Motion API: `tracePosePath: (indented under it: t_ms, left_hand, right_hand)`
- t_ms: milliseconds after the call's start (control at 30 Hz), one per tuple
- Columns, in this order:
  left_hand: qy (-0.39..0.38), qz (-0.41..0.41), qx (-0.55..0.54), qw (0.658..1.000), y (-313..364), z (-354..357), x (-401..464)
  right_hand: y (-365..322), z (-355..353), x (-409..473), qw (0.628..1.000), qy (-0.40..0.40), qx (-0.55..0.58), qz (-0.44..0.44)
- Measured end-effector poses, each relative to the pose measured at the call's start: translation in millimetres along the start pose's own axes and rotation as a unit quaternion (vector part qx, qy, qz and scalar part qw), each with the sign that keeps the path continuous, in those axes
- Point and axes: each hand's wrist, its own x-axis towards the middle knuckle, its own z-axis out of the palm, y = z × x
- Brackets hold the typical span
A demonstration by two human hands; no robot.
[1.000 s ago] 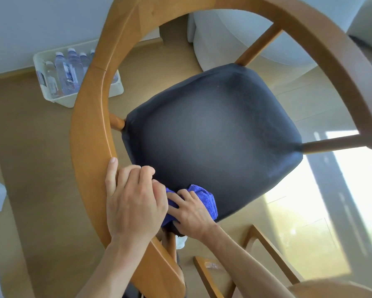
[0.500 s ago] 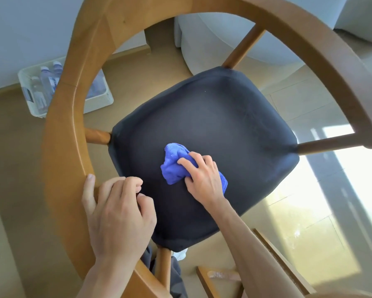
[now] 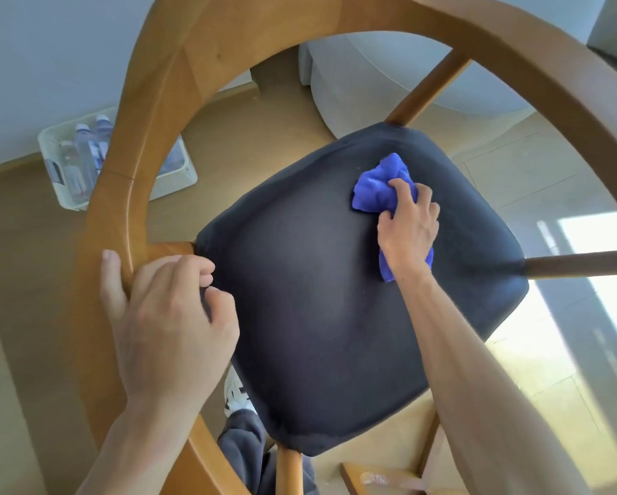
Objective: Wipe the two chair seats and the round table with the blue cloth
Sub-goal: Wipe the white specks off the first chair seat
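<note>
Blue cloth (image 3: 381, 189) bunched under right hand (image 3: 408, 228) toward two o'clock on dark seat (image 3: 335, 298), left hand (image 3: 168, 316) curled around wooden backrest (image 3: 121, 194) at nine.

the dark chair seat (image 3: 317, 298) carries a bunched blue cloth (image 3: 378, 191) near its far right corner, pressed flat against the padding under the right hand (image 3: 408, 226). the chair stands on a tan floor (image 3: 25, 244). on that floor, close to the pale wall, sits a white basket (image 3: 178, 176) with clear water bottles (image 3: 82, 155) lying in it.
</note>
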Motion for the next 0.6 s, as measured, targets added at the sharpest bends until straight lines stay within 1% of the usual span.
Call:
tracePosePath:
  t_ms: [67, 133, 233, 267, 300, 367, 433, 500, 600]
  left_hand:
    - [-0.001, 0.001, -0.004, 1.0, -0.3, 1.3, 0.0]
    - [0.005, 0.005, -0.017, 1.0, 0.1, 2.3, -0.5]
    - [0.015, 0.018, -0.033, 0.999, -0.9, 3.3, 0.6]
    - [0.016, 0.02, -0.036, 0.999, -1.1, 3.6, 1.0]
    - [0.018, 0.021, -0.037, 0.999, -1.0, 3.9, 1.3]
    - [0.019, 0.023, -0.032, 0.999, -0.6, 3.3, 1.2]
    - [0.013, 0.025, -0.024, 0.999, -0.1, 2.5, 2.5]
    - [0.002, 0.027, -0.01, 1.0, -0.4, 1.9, 2.5]
    - [0.004, 0.029, 0.012, 0.999, 1.8, -0.2, 2.7]
  right_hand:
    - [-10.3, 2.3, 15.0, 0.999, 0.008, -0.006, 0.041]
    - [-21.0, 3.0, 32.3, 0.998, 0.011, -0.008, 0.061]
    - [-48.9, 10.6, 48.6, 0.997, 0.005, -0.01, 0.078]
    - [-64.1, 16.9, 45.5, 0.998, 0.009, -0.014, 0.067]
    - [-81.9, 25.4, 36.5, 0.999, 0.018, -0.016, 0.039]
    - [-120.0, 41.4, 5.8, 0.998, 0.024, 0.002, -0.053]
    - [-147.1, 52.6, -21.6, 0.988, -0.009, -0.004, -0.157]
    - [-154.8, 53.1, -30.9, 0.974, -0.044, -0.011, -0.22]
    - [-141.3, 50.8, -17.5, 0.954, -0.054, -0.002, -0.295]
